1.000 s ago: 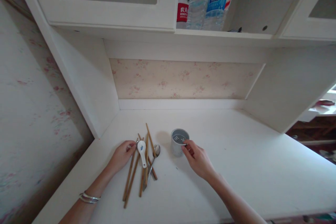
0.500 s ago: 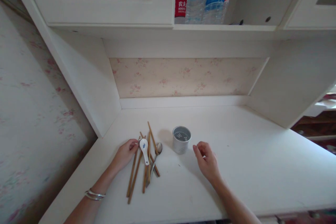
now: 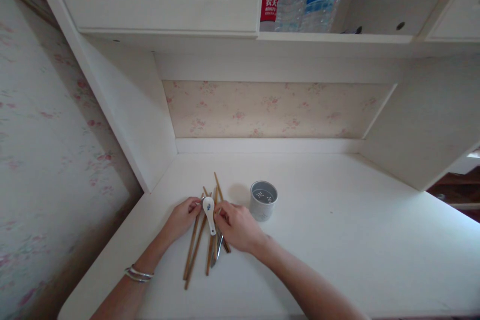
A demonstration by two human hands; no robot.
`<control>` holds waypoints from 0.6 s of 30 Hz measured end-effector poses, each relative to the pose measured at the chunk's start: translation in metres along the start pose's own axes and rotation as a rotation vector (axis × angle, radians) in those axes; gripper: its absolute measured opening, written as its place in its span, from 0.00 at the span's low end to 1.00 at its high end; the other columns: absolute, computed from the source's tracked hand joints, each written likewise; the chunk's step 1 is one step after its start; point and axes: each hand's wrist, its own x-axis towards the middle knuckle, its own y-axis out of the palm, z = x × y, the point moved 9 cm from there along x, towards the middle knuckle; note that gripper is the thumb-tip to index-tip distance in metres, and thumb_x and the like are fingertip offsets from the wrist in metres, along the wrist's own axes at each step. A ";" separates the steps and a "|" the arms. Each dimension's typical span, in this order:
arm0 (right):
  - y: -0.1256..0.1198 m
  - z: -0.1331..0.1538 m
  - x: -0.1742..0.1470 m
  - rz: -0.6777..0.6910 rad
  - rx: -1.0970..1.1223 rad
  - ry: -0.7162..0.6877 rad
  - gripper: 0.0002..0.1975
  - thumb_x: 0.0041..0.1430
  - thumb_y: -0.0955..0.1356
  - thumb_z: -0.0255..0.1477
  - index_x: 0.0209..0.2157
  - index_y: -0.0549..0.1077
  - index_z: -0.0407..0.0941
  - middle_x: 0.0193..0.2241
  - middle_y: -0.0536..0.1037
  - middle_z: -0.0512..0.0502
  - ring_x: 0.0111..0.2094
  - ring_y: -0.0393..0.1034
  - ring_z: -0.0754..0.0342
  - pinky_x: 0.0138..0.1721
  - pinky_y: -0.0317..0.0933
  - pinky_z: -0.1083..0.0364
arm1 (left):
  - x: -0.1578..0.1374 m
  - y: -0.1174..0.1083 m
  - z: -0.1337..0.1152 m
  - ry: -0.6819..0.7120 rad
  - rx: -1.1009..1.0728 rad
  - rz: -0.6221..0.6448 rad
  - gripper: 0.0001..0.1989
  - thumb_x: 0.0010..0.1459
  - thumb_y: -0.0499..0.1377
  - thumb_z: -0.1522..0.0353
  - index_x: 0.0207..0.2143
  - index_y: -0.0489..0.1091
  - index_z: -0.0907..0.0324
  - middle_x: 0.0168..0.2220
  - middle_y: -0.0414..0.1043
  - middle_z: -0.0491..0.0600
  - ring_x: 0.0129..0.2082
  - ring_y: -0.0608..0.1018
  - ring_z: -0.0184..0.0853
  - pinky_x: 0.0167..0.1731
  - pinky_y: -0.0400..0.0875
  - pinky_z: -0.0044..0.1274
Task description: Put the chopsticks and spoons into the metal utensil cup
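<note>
A loose pile of wooden chopsticks [image 3: 195,255] lies on the white counter, with a white ceramic spoon [image 3: 210,216] on top, its handle toward me. My left hand [image 3: 183,217] is at the pile's left side, thumb and fingers pinched beside the ceramic spoon's bowl; what they hold is mostly hidden. My right hand [image 3: 240,225] reaches over the pile from the right, fingers curled close together just right of the ceramic spoon. It covers the metal spoon's bowl; only its handle [image 3: 219,249] shows. A grey metal cup [image 3: 263,209] with holes in its bottom stands upright behind my right hand.
The white counter [image 3: 356,240] runs under everything. Side panels [image 3: 112,110] and a low back ledge [image 3: 270,146] bound it. Overhead hangs a cabinet [image 3: 168,15] with plastic bottles [image 3: 294,2] in its open section. A flowered wall [image 3: 48,160] is at left.
My right hand has moved left from beside the cup to the pile and now covers the metal spoon's bowl. My left hand stays at the pile. The view has shifted slightly.
</note>
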 end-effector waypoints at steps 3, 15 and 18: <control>0.013 -0.015 0.044 0.042 -0.271 0.140 0.11 0.62 0.58 0.27 0.44 0.66 0.44 0.38 0.77 0.40 0.38 0.74 0.48 0.36 0.64 0.54 | -0.001 -0.001 0.000 -0.005 0.019 -0.001 0.16 0.56 0.52 0.59 0.42 0.68 0.59 0.31 0.75 0.48 0.31 0.76 0.35 0.35 0.70 0.26; 0.054 -0.057 0.089 0.171 -0.467 0.256 0.16 0.59 0.60 0.23 0.49 0.66 0.36 0.38 0.77 0.28 0.42 0.74 0.41 0.38 0.68 0.47 | -0.001 0.001 -0.005 0.040 0.077 0.033 0.14 0.57 0.52 0.62 0.43 0.67 0.58 0.30 0.73 0.46 0.30 0.75 0.34 0.33 0.68 0.24; 0.049 -0.053 0.095 0.164 -0.457 0.258 0.19 0.58 0.60 0.21 0.52 0.64 0.33 0.40 0.76 0.25 0.42 0.74 0.40 0.38 0.68 0.47 | -0.001 0.002 -0.004 0.043 0.090 0.038 0.14 0.57 0.52 0.62 0.43 0.67 0.58 0.29 0.72 0.46 0.29 0.75 0.34 0.32 0.67 0.24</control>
